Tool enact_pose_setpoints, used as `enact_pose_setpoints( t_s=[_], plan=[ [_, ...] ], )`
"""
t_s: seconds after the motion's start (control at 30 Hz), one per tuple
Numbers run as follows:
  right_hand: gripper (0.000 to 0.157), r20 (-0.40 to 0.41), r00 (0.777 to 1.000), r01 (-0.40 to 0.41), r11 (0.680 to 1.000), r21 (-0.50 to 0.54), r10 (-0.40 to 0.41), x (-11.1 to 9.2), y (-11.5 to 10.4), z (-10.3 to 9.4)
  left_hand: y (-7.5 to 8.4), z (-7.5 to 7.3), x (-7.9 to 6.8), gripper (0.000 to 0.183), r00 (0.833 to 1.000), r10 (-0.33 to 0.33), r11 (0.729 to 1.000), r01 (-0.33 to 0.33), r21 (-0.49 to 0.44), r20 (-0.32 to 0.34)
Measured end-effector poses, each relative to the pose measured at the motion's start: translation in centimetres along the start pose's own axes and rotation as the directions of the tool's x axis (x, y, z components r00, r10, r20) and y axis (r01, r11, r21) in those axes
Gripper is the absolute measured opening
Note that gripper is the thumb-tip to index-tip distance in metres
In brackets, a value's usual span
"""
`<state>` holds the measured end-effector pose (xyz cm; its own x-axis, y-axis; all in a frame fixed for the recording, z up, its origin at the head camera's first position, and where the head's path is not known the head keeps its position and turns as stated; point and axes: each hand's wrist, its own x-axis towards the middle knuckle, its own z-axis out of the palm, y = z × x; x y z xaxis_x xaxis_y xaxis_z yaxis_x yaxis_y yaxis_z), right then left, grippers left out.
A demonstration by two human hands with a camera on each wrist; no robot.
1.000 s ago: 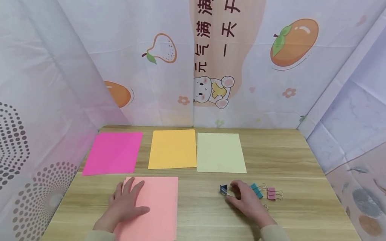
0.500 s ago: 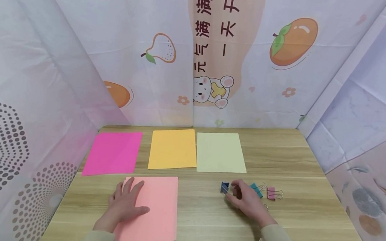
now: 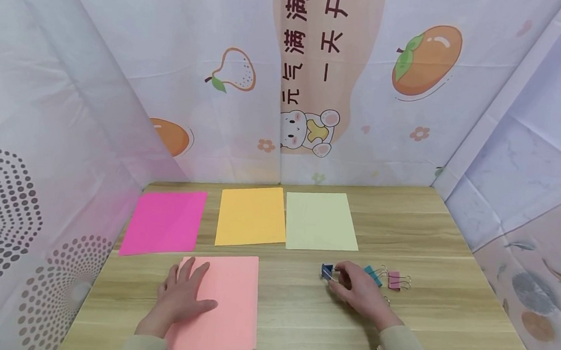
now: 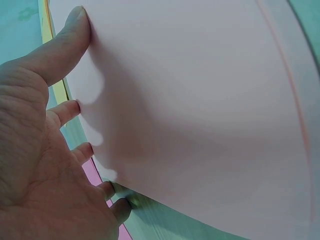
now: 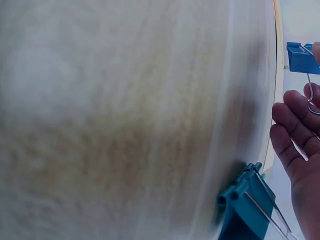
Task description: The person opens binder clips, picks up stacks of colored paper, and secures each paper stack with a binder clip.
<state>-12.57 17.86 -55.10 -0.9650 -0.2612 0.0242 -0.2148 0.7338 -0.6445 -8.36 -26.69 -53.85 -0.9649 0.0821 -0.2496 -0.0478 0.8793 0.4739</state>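
Note:
My left hand (image 3: 179, 296) rests with spread fingers on the left part of a light pink paper stack (image 3: 230, 308). In the left wrist view, the thumb lies over the pink sheet (image 4: 200, 90) and the fingertips are at its edge. Over the table on the right, my right hand (image 3: 357, 291) pinches a dark blue binder clip (image 3: 326, 272) by its wire handles between thumb and forefinger. The right wrist view shows this blue clip (image 5: 302, 59) at the right edge, partly cut off. A teal binder clip (image 3: 373, 276) lies just beyond the right hand.
Along the back lie a magenta sheet (image 3: 165, 223), an orange sheet (image 3: 251, 216) and a pale green sheet (image 3: 321, 222). Right of the teal clip is a pink binder clip (image 3: 394, 280). A small wire loop (image 3: 386, 300) shows beside the right wrist. Printed curtains (image 3: 170, 67) surround the wooden table (image 3: 298, 325).
The blue binder clip has turned in the right hand's fingers and shifted slightly, so its wire handles show more. The left hand and the papers have stayed in place.

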Motion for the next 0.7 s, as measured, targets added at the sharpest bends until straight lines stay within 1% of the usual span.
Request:
enact_pose_setpoints(
  t_s=[0.23,0.4,0.57,0.7],
  plan=[
    [0.035,-0.034,0.998,0.043,0.998,-0.037,-0.044,-0.21,-0.05,0.00,0.14,-0.22,-0.07,0.101,1.000,-0.008,1.000,0.009,-0.012,0.028],
    [0.034,-0.053,0.996,0.070,0.995,-0.068,-0.073,-0.27,-0.16,-0.08,0.03,-0.14,-0.04,0.103,0.999,-0.009,1.000,0.010,-0.011,0.035],
    [0.032,-0.072,0.989,0.118,0.987,-0.105,-0.126,-0.27,-0.15,-0.17,-0.04,-0.18,0.09,0.103,0.998,-0.016,1.000,0.017,-0.009,0.064],
    [0.030,-0.094,0.979,0.169,0.977,-0.133,-0.183,-0.29,-0.06,-0.25,0.05,-0.24,0.08,0.103,0.998,-0.023,1.000,0.022,0.015,0.065]
  ],
)
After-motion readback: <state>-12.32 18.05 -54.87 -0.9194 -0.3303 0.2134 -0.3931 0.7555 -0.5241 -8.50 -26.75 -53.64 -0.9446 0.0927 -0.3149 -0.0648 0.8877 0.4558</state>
